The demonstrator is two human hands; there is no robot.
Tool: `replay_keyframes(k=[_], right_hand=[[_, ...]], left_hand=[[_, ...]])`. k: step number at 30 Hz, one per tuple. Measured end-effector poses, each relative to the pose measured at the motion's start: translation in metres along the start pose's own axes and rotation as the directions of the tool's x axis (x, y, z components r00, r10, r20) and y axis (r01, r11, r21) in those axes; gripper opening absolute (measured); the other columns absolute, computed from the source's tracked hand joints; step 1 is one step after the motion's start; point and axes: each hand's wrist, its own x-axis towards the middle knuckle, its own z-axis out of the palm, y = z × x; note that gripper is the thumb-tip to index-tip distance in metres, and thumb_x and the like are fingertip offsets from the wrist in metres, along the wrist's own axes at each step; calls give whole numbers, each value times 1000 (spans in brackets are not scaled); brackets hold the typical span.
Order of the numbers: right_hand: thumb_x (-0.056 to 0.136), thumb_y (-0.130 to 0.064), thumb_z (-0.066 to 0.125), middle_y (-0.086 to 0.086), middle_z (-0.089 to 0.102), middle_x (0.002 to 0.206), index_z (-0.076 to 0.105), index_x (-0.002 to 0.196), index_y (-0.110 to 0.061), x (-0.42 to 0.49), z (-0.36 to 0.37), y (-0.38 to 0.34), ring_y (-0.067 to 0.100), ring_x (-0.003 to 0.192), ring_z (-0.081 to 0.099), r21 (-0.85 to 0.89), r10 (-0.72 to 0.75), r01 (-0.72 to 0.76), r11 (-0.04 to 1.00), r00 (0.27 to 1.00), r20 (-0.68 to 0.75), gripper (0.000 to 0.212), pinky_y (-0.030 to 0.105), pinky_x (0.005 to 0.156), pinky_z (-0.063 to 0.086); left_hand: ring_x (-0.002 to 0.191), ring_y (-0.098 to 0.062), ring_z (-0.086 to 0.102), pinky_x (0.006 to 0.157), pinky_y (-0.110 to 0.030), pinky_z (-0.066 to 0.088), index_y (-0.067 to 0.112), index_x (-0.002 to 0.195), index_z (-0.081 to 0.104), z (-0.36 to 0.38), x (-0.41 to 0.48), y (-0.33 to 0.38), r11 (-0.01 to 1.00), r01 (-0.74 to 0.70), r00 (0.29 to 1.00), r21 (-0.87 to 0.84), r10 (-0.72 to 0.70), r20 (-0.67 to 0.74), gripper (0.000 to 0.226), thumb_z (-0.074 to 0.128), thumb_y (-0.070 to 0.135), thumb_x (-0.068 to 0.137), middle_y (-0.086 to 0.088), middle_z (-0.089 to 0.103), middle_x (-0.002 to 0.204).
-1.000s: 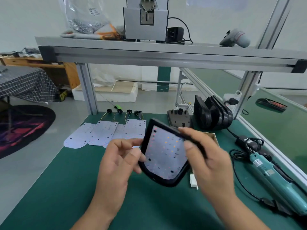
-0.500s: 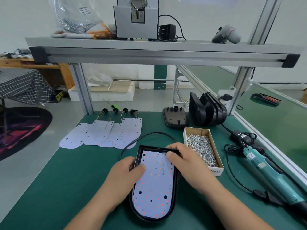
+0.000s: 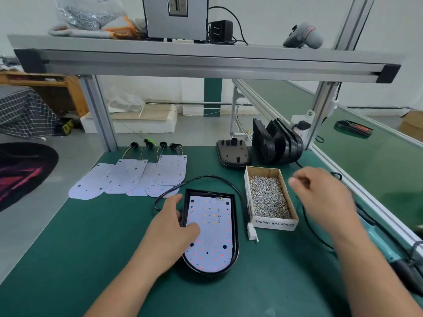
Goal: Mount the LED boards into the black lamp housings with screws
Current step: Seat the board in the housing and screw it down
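LED board (image 3: pixel 211 227) seated in black housing (image 3: pixel 236 248), apparently unscrewed, steadied by left hand (image 3: pixel 169 228) with flat fingers (image 3: pixel 175 200); blurred right hand (image 3: pixel 325 202), finger state unclear, by screw box (image 3: pixel 274 223).

White wall (image 3: pixel 274 10), grey floor (image 3: pixel 68 154), wooden desk (image 3: pixel 45 88), checked tablecloth (image 3: pixel 20 110), dark round rug (image 3: pixel 20 172)

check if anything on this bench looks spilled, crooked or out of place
Nothing much. The screws are all inside their box, and the board sits square in the black housing. Only the spare boards lie loosely overlapped, fanned rather than stacked.
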Motion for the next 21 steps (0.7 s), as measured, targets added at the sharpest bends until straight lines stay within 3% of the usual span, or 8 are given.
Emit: replay_keyframes(k=[3,7,9,12,15,17,19,21], right_hand=[[97,-50,63,5,62,117,68,125,-25,-6,-24,46,32,110,61,-215,159,-147,965,987,36,38,45,84,53],[90,-70,58,-4,58,95,56,120,-27,-27,-36,88,28,86,61,-444,329,-215,870,923,198,52,37,70,49],[90,-68,65,-5,61,89,46,120,-29,-33,-34,95,28,81,61,-450,335,-200,871,910,245,52,36,69,50],[89,-59,73,-2,67,93,48,131,-29,-32,-32,97,28,85,64,-419,312,-181,890,912,267,57,37,74,52],[81,-59,82,4,72,116,50,142,-23,-28,-37,102,30,99,66,-391,333,-206,897,897,292,77,36,76,48],[78,-63,81,-3,72,108,58,129,-26,-28,-40,106,24,90,66,-435,349,-204,877,893,285,68,34,70,47],[78,-61,81,-7,69,81,62,97,-25,-30,-46,113,18,72,64,-390,323,-212,896,914,245,45,34,65,50],[80,-54,83,1,69,66,64,83,-21,-33,-54,120,25,60,65,-87,300,-287,954,931,209,39,36,63,53]], left_hand=[[77,4,69,68,-23,48,38,157,34,1,-1,1,1000,-12,1000,-25,12,26,84,68,31,80,35,67,91],[78,1,70,71,-27,50,41,154,34,9,-4,-1,997,-17,1000,-80,17,-3,78,65,27,84,31,69,90],[77,-1,70,69,-27,50,45,148,38,12,-4,-2,997,-36,999,-64,35,-15,69,63,24,88,26,71,89],[83,1,69,74,-27,51,46,150,38,14,-10,3,998,-51,998,-40,49,-32,65,61,24,93,22,73,95],[113,-8,65,98,-39,54,42,157,32,12,-15,9,994,-80,995,71,83,-50,67,57,33,95,18,68,129],[119,-22,64,102,-47,53,42,159,29,6,-17,11,982,-78,995,174,87,-47,71,55,43,93,9,64,138],[112,-18,66,99,-45,55,52,151,31,3,-18,12,978,-84,995,190,92,-36,67,56,54,89,12,69,123],[102,-13,67,90,-40,55,55,153,27,2,-20,12,975,-89,994,203,101,-49,72,57,58,88,13,66,102]])
